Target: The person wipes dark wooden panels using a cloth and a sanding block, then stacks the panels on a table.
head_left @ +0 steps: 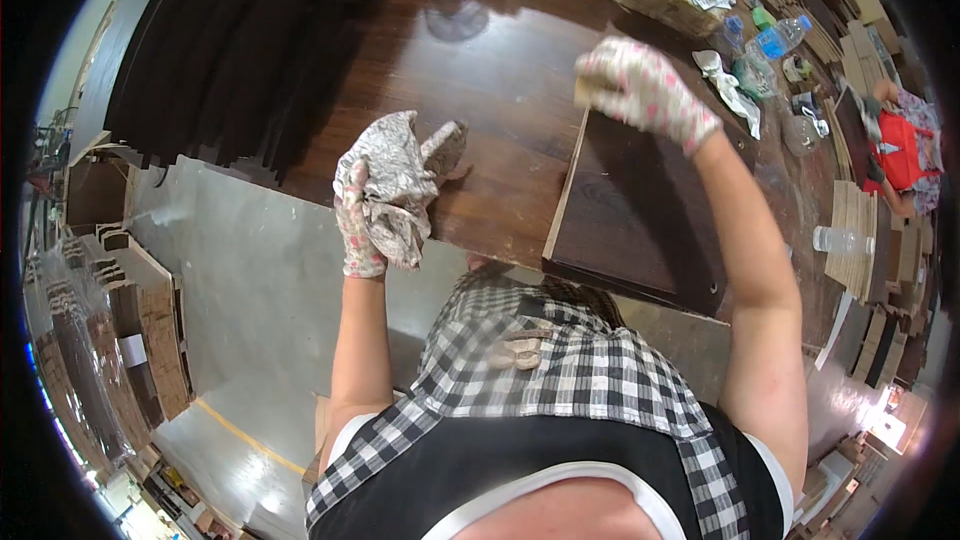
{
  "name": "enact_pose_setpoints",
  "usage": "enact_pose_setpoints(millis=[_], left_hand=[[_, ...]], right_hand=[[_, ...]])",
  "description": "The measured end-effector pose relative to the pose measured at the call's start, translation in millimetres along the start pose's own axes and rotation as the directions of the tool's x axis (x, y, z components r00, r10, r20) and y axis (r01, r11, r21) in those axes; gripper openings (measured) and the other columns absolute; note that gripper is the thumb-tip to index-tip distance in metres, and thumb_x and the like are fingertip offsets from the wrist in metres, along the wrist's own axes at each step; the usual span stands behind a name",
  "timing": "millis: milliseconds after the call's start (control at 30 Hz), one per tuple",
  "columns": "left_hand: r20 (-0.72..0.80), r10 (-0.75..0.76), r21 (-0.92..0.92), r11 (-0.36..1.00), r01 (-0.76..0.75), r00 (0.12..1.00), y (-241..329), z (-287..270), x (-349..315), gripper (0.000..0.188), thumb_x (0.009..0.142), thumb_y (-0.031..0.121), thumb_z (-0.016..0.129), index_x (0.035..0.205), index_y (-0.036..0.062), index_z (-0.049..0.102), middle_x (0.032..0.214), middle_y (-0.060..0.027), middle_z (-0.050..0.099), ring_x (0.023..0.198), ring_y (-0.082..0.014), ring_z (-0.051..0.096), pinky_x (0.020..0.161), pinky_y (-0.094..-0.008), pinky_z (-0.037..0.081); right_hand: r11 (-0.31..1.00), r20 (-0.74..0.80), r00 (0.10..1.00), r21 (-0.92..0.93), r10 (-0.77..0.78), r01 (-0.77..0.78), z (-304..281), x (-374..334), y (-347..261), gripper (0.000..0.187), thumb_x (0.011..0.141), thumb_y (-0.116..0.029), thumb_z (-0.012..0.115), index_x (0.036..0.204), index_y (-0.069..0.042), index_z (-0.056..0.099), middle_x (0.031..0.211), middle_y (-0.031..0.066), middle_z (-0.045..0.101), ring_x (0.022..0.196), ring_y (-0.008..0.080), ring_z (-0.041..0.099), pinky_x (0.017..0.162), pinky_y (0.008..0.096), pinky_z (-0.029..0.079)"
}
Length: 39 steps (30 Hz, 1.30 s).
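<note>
left hand (pixel 362 210) clenched on rag (pixel 400 185), right hand (pixel 645 90) gripping block (pixel 583 92) at panel (pixel 640 210) far corner, table (pixel 500 60) beneath

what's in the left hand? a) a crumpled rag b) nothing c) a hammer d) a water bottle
a: the gloved left hand grips a crumpled grey rag at the table edge, while the right hand presses a small block at the corner of a dark panel.
</note>
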<state>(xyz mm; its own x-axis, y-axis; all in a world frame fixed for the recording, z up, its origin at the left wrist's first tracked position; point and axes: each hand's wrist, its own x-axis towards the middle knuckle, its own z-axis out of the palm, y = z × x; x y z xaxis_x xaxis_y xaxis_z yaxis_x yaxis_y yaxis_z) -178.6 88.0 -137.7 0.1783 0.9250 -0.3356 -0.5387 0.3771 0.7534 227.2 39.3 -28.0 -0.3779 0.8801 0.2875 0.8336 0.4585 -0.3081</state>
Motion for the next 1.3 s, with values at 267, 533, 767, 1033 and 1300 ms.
enact_pose_setpoints(millis=[267,533,767,1033,1300], left_hand=[[0.216,0.197,0.445,0.852,-0.276,0.956,27,68,-16,0.034,0.099,0.024,0.062,0.123,-0.001,0.064,0.113,-0.007,0.068,0.102,-0.0151,0.063,0.091,-0.0326,0.051],[0.952,-0.29,0.143,0.133,-0.981,0.099,-60,184,-66,0.067,0.066,0.025,0.083,0.13,0.0161,0.065,0.139,-0.0118,0.057,0.14,-0.0336,0.043,0.117,-0.047,0.032],[0.829,0.029,0.555,0.089,-0.827,0.559,-37,211,52,0.027,0.083,0.003,0.067,0.109,0.0044,0.069,0.101,-0.014,0.069,0.086,-0.0248,0.065,0.076,-0.0337,0.055],[0.975,-0.169,0.086,-0.322,-0.943,0.147,-120,271,-4,0.054,0.079,0.029,0.074,0.13,0.0154,0.065,0.138,-0.0143,0.058,0.13,-0.0452,0.049,0.108,-0.0565,0.038],[0.828,-0.411,-0.352,0.15,-0.924,-0.382,-182,328,-96,0.062,0.079,0.03,0.073,0.139,0.0228,0.058,0.148,-0.0074,0.051,0.138,-0.0406,0.041,0.111,-0.0556,0.034]], right_hand=[[0.752,-0.312,0.699,0.43,0.643,-0.5,-40,-3,-7,0.047,0.088,-0.035,0.072,0.124,-0.006,0.067,0.118,0.0139,0.07,0.107,0.0231,0.065,0.095,0.0341,0.051],[0.032,0.059,0.71,0.993,0.702,-0.115,3,-199,-159,0.045,0.075,-0.023,0.083,0.112,0.0,0.072,0.107,0.0103,0.07,0.103,0.0207,0.066,0.094,0.0365,0.051],[0.212,0.009,0.667,0.945,0.745,-0.249,17,-200,-170,0.035,0.082,-0.017,0.078,0.112,-0.001,0.071,0.108,0.0084,0.068,0.105,0.0183,0.064,0.094,0.032,0.05],[0.361,-0.134,0.744,0.92,0.654,-0.151,19,-212,-164,0.036,0.079,-0.01,0.079,0.113,-0.001,0.07,0.107,0.0081,0.067,0.105,0.0203,0.065,0.095,0.0338,0.049],[0.153,-0.082,0.843,0.988,0.532,0.0,24,-231,-157,0.039,0.08,-0.016,0.08,0.113,0.002,0.07,0.111,0.0131,0.067,0.103,0.0241,0.066,0.092,0.0383,0.051]])
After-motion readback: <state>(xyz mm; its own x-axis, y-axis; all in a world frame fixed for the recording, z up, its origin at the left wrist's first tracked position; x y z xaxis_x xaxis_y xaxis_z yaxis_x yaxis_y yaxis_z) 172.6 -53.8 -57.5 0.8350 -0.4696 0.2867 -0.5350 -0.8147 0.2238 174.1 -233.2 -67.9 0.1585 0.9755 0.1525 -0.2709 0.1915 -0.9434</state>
